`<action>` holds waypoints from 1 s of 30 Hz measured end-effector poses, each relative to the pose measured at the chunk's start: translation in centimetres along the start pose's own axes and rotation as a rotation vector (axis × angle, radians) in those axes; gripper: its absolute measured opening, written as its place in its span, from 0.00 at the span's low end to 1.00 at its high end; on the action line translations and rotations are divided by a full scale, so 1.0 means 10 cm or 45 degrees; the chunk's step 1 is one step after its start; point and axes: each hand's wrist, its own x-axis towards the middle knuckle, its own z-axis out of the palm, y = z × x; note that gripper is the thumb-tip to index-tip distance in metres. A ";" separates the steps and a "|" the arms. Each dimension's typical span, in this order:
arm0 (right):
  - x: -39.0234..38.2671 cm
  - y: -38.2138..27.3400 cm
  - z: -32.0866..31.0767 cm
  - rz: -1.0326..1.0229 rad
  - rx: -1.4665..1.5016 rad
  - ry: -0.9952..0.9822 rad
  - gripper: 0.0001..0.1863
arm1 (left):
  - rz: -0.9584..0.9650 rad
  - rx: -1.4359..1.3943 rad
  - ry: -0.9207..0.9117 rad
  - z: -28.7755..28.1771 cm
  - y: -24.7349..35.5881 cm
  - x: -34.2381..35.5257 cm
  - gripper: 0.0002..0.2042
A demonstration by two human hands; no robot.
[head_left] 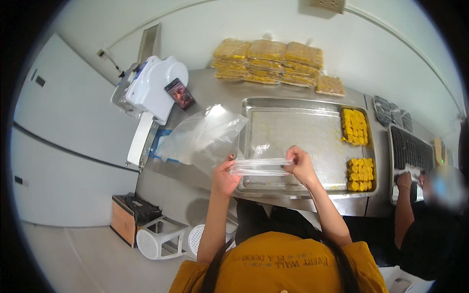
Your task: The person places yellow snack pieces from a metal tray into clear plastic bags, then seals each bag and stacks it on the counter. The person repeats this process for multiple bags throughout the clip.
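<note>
Between my two hands a clear plastic bag is stretched sideways over the front left of a large metal tray. My left hand is closed on the bag's left end. The right end is pinched in the fingers of my right hand. In the tray's right side stand two blocks of yellow rolled pieces in rows, one at the far corner and one nearer. More clear plastic bags lie loose just left of the tray.
Behind the tray are stacked flat bags of yellow food. A white machine with a phone against it stands at the left. On the right, a co-worker's hand is over a tray of dark pieces. White stools stand below the table.
</note>
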 end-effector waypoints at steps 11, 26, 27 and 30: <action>-0.23 -1.18 0.34 -1.169 -1.266 0.606 0.07 | 0.996 2.275 0.160 0.58 0.69 -0.33 0.07; -0.08 -0.57 0.03 -1.019 -1.206 0.594 0.15 | 1.504 2.044 -0.165 0.60 0.33 -0.09 0.12; -0.03 -0.56 -0.04 -1.143 -1.094 0.727 0.15 | 1.604 2.051 -0.029 0.57 0.33 0.02 0.10; 0.03 -0.39 -0.14 -0.695 -1.295 0.434 0.14 | 1.157 2.311 -0.224 0.43 0.24 0.19 0.07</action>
